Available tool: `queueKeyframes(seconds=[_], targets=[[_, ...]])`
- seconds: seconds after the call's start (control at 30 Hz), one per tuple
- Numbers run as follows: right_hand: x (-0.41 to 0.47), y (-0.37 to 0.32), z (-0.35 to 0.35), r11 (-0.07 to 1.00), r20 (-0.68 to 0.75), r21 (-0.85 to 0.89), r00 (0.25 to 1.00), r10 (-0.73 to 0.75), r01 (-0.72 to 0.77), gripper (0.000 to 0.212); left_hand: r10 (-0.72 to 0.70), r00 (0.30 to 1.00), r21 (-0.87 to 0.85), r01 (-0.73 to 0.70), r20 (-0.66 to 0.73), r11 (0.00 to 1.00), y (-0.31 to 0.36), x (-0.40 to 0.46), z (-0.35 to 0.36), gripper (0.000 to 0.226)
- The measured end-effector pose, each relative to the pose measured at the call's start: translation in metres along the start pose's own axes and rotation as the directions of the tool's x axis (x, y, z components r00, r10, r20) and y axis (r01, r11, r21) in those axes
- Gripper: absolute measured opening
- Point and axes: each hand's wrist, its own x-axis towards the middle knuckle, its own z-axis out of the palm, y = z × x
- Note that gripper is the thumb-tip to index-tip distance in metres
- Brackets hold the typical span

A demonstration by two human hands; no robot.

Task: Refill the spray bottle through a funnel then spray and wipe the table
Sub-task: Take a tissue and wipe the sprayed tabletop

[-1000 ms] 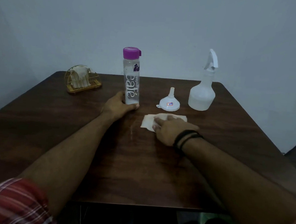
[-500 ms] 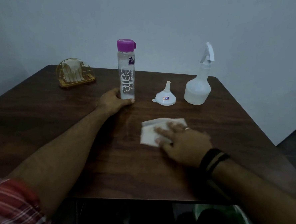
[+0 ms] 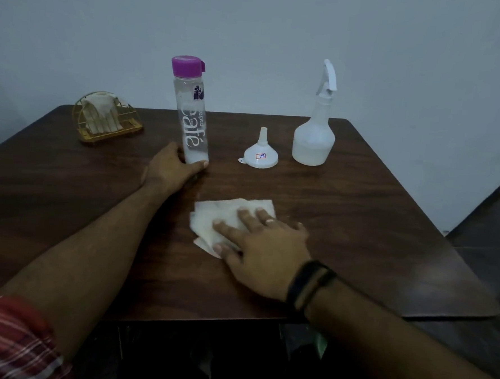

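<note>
A white tissue [image 3: 220, 217] lies on the dark wooden table [image 3: 358, 225], and my right hand [image 3: 257, 242] presses flat on it with straight, spread fingers. My left hand [image 3: 171, 170] grips the base of a clear water bottle [image 3: 191, 118] with a purple cap, which stands upright. A white funnel [image 3: 261, 152] sits mouth down to the right of the bottle. The translucent spray bottle [image 3: 315, 134] with its white trigger head stands further right, partly filled.
A gold wire napkin holder [image 3: 106, 119] with tissues stands at the table's back left. A grey wall rises behind the table. The table's right edge drops to a dark floor [image 3: 489, 221].
My right hand has dragged the tissue toward me across the table. My left hand stays on the water bottle.
</note>
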Motion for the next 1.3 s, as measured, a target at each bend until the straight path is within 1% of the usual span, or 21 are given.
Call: queueKeyframes(seconds=[0.03, 0.1, 0.17, 0.23, 0.3, 0.37, 0.43, 0.53, 0.57, 0.63, 0.7, 0.77, 0.83, 0.87, 0.93, 0.97, 1.0, 1.07, 1.1, 1.2, 1.3], targets=[[-0.012, 0.021, 0.0, 0.999, 0.005, 0.006, 0.999, 0.041, -0.041, 0.056, 0.0, 1.0, 0.007, 0.001, -0.004, 1.0, 0.0, 0.0, 0.0, 0.064], [-0.023, 0.076, -0.004, 0.978, 0.067, 0.014, 0.976, 0.206, -0.207, 0.063, -0.002, 1.0, 0.011, 0.002, 0.0, 1.0, 0.001, -0.001, 0.0, 0.065], [-0.017, 0.133, -0.012, 0.921, 0.12, 0.052, 0.918, 0.377, -0.385, 0.07, -0.001, 1.0, 0.01, 0.001, 0.003, 1.0, 0.002, -0.003, -0.001, 0.064], [0.001, 0.168, -0.021, 0.874, 0.15, 0.068, 0.871, 0.469, -0.482, 0.068, 0.001, 1.0, 0.016, -0.001, 0.001, 1.0, 0.002, -0.004, -0.001, 0.063], [0.025, 0.173, -0.023, 0.87, 0.139, 0.074, 0.869, 0.475, -0.487, 0.073, 0.004, 1.0, 0.023, -0.005, 0.002, 1.0, 0.003, -0.004, -0.001, 0.064], [0.046, 0.148, -0.02, 0.902, 0.146, 0.061, 0.898, 0.416, -0.428, 0.079, 0.003, 1.0, 0.026, -0.003, 0.005, 1.0, 0.004, -0.005, -0.001, 0.066], [0.053, 0.108, -0.013, 0.944, 0.136, 0.052, 0.939, 0.317, -0.326, 0.068, -0.002, 1.0, 0.029, 0.002, 0.008, 1.0, 0.004, -0.004, 0.0, 0.067], [0.021, 0.05, -0.006, 0.987, 0.105, 0.022, 0.982, 0.159, -0.162, 0.054, -0.006, 1.0, 0.032, 0.006, 0.004, 0.999, 0.003, -0.004, 0.0, 0.067], [0.003, 0.039, -0.004, 0.992, 0.065, 0.013, 0.99, 0.125, -0.126, 0.053, -0.003, 1.0, 0.035, 0.003, 0.003, 0.999, 0.002, -0.004, 0.0, 0.068], [-0.032, 0.041, 0.003, 0.994, -0.009, 0.007, 0.994, 0.11, -0.11, 0.054, 0.0, 1.0, 0.037, 0.0, 0.002, 0.999, 0.001, -0.003, 0.001, 0.07], [-0.054, 0.072, 0.003, 0.982, -0.016, 0.005, 0.982, 0.187, -0.187, 0.056, -0.002, 1.0, 0.038, 0.002, 0.0, 0.999, 0.001, -0.002, 0.001, 0.07], [-0.059, 0.12, -0.001, 0.945, 0.05, 0.005, 0.944, 0.327, -0.327, 0.059, -0.002, 1.0, 0.048, 0.002, 0.001, 0.999, 0.002, -0.002, 0.002, 0.07], [-0.046, 0.174, -0.008, 0.903, 0.13, -0.001, 0.896, 0.425, -0.429, 0.068, -0.005, 1.0, 0.051, 0.005, -0.002, 0.999, 0.002, -0.002, 0.001, 0.069], [-0.035, 0.196, -0.011, 0.878, 0.146, 0.018, 0.87, 0.471, -0.478, 0.068, -0.008, 1.0, 0.054, 0.008, -0.008, 0.999, 0.001, -0.002, 0.001, 0.07], [-0.007, 0.219, -0.018, 0.831, 0.129, 0.067, 0.831, 0.542, -0.552, 0.065, -0.016, 1.0, 0.054, 0.018, -0.024, 0.998, 0.0, -0.004, 0.001, 0.074], [0.008, 0.217, -0.021, 0.822, 0.125, 0.068, 0.822, 0.556, -0.566, 0.066, -0.027, 0.999, 0.05, 0.029, -0.038, 0.998, 0.0, -0.005, 0.0, 0.078], [0.023, 0.21, -0.023, 0.825, 0.134, 0.054, 0.823, 0.552, -0.562, 0.07, -0.038, 0.998, 0.043, 0.04, -0.056, 0.998, 0.0, -0.005, 0.0, 0.083], [0.048, 0.181, -0.025, 0.864, 0.157, 0.031, 0.856, 0.493, -0.503, 0.086, -0.053, 0.994, 0.037, 0.057, -0.096, 0.998, 0.003, -0.008, -0.001, 0.088], [0.056, 0.161, -0.023, 0.883, 0.17, 0.026, 0.872, 0.458, -0.469, 0.087, -0.052, 0.992, 0.051, 0.059, -0.119, 0.997, 0.004, -0.01, -0.001, 0.089], [0.061, 0.085, -0.017, 0.955, 0.17, 0.01, 0.942, 0.291, -0.297, 0.064, -0.05, 0.985, 0.108, 0.068, -0.166, 0.992, 0.005, -0.016, -0.001, 0.086], [0.033, 0.021, -0.01, 0.994, 0.107, -0.018, 0.989, 0.105, -0.103, 0.057, -0.054, 0.986, 0.127, 0.074, -0.155, 0.989, 0.005, -0.023, -0.002, 0.078]])
